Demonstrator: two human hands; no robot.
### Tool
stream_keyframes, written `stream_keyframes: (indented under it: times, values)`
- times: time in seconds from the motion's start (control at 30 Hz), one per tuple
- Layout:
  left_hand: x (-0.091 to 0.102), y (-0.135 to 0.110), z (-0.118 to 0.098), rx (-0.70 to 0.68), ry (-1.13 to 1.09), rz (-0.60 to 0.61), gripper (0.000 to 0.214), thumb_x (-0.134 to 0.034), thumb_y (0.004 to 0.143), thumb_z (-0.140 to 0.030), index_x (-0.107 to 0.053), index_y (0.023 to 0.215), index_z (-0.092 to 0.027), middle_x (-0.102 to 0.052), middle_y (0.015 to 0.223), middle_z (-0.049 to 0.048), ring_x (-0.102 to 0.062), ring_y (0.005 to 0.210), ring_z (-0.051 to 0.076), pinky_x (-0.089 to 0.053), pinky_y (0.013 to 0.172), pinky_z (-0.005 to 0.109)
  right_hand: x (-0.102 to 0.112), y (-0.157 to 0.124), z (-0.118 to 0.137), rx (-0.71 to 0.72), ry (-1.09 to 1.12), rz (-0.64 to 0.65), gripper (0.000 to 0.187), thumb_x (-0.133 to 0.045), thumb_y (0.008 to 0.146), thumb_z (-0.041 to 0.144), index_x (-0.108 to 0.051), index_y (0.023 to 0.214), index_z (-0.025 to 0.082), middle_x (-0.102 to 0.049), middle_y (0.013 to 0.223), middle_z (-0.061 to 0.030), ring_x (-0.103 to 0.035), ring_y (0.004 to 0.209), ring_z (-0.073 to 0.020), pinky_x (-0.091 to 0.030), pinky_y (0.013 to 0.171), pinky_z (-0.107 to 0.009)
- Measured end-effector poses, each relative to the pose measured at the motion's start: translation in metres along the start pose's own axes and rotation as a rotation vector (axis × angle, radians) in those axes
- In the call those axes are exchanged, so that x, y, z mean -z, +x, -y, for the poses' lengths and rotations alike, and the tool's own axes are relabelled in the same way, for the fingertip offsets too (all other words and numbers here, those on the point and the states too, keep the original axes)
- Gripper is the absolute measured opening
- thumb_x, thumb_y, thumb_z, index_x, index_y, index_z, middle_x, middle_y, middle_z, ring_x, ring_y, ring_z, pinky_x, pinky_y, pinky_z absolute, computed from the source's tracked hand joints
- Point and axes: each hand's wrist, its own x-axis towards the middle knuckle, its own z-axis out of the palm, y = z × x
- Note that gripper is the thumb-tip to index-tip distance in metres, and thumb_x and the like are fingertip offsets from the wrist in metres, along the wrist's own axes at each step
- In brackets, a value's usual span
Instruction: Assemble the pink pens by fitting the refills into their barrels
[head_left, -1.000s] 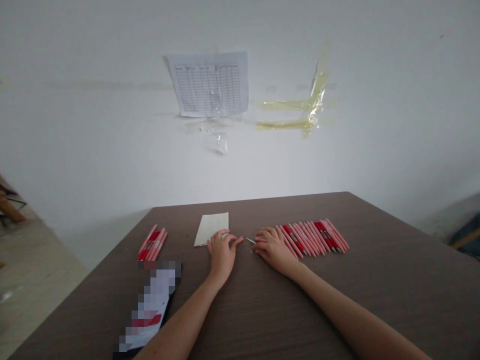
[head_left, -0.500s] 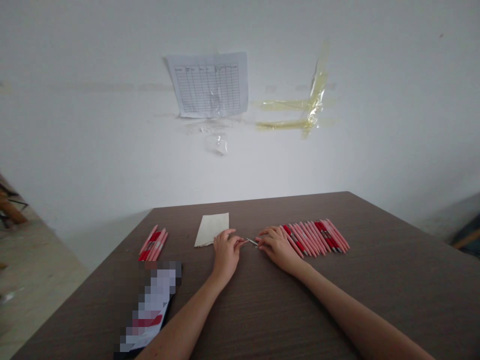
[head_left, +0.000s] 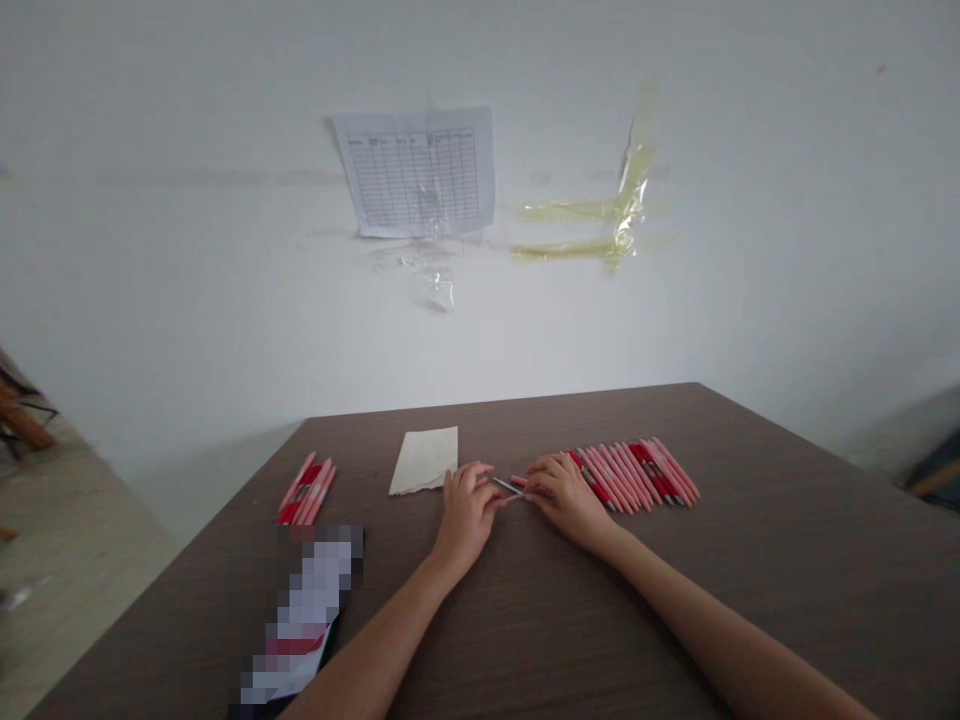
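Observation:
My left hand (head_left: 466, 515) and my right hand (head_left: 568, 502) meet over the middle of the table, fingertips close together. Between them shows a thin silvery rod (head_left: 507, 486), like a pen refill. Its right end runs into the pinched fingers of my right hand. A small pink piece (head_left: 518, 480) shows by those fingers, too small to make out. My left thumb and finger are pinched at the rod's near side; what they hold is hidden. Right beside my right hand lies a row of pink and red pens (head_left: 637, 476).
A smaller group of pink and red pens (head_left: 307, 490) lies at the left. A sheet of cream paper (head_left: 425, 458) rests behind my left hand. A partly blurred pouch or packet (head_left: 311, 600) lies near my left forearm. Behind the brown table (head_left: 562, 620) stands a wall with a taped chart (head_left: 416, 170).
My left hand has moved to the right, closer to my right hand. My right hand has shifted slightly right, and a little more of the silvery rod shows between them.

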Motion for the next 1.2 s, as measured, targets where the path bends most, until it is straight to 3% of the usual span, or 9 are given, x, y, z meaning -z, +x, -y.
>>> stream_keyframes:
  times: [1.2]
  values:
    - [-0.002,-0.002,0.000,-0.005,-0.026,0.065,0.008,-0.066,0.083,-0.019,-0.071,0.084,-0.024,-0.058,0.119,0.0057,-0.053,0.113,0.024,-0.026,0.109,0.063,0.009,0.001,0.012,-0.044,-0.079,0.087,0.008,-0.062,0.087,0.021,-0.069,0.091,0.025,-0.063,0.109,-0.0050,-0.047,0.109,-0.0241,-0.035,0.101,-0.046]
